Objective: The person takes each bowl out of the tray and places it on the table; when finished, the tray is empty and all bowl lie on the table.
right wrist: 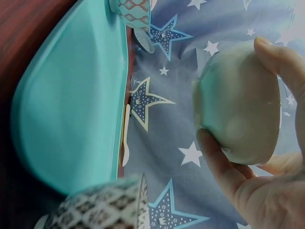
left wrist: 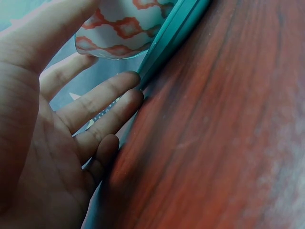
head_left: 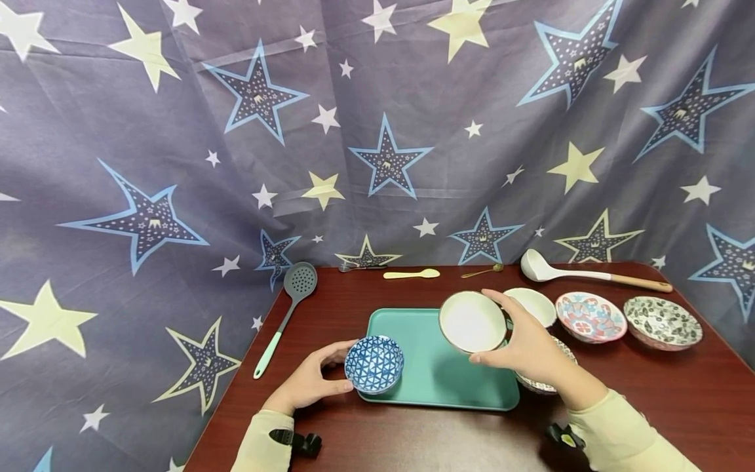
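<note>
In the head view, my left hand (head_left: pixel 315 375) has its thumb and index finger around the near-left side of a small bowl (head_left: pixel 375 364), blue triangle-patterned inside. This bowl sits at the left end of the green tray (head_left: pixel 436 392). Red lattice marks its outer wall (left wrist: pixel 126 31) in the left wrist view, where the other fingers spread beside the tray's edge. My right hand (head_left: pixel 527 344) grips a white bowl (head_left: pixel 470 321) with a thin dark rim, raised over the tray's right part and tilted, its inside facing me. The right wrist view shows its plain pale outside (right wrist: pixel 243 105).
Right of the tray stand a brown-patterned bowl (head_left: pixel 539 387), partly behind my right hand, another white bowl (head_left: pixel 533 305), a pink-and-blue bowl (head_left: pixel 591 316) and a leaf-patterned bowl (head_left: pixel 662 322). A skimmer (head_left: pixel 300 282) lies left; a yellow spoon (head_left: pixel 411 274) and ladle (head_left: pixel 537 267) lie at the back.
</note>
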Tool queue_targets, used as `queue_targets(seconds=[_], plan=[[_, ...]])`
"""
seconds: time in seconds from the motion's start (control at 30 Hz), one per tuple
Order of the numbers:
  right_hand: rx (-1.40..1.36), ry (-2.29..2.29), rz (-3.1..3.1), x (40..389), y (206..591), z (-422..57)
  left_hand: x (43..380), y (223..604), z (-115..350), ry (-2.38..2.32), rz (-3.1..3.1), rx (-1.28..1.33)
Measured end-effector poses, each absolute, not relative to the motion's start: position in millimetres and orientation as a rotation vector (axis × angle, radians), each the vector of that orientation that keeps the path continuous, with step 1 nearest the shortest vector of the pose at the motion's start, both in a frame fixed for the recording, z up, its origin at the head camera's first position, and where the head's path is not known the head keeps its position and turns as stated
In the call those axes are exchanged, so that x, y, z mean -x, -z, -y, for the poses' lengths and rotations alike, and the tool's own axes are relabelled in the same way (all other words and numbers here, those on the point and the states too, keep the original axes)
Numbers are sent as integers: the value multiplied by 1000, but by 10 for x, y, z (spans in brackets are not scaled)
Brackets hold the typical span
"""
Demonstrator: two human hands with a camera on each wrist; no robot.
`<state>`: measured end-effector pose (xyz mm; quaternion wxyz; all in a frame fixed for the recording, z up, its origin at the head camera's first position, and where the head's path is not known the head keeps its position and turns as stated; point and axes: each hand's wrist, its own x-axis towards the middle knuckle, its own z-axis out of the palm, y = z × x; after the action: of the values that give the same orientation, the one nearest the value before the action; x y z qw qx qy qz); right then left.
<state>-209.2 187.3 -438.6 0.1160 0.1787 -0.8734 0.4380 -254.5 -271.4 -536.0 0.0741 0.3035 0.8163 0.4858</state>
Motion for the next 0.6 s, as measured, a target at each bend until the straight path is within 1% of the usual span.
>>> queue_targets(seconds=[0.3, 0.6], plan=[[-428, -1190, 2577, 2000, 4397, -2088, 2553, 5372, 2711, -1451, -2462, -923], [-418, -1188, 2551, 1912, 4472, -2290, 2554, 5373, 2711, -1449, -2461, -932]])
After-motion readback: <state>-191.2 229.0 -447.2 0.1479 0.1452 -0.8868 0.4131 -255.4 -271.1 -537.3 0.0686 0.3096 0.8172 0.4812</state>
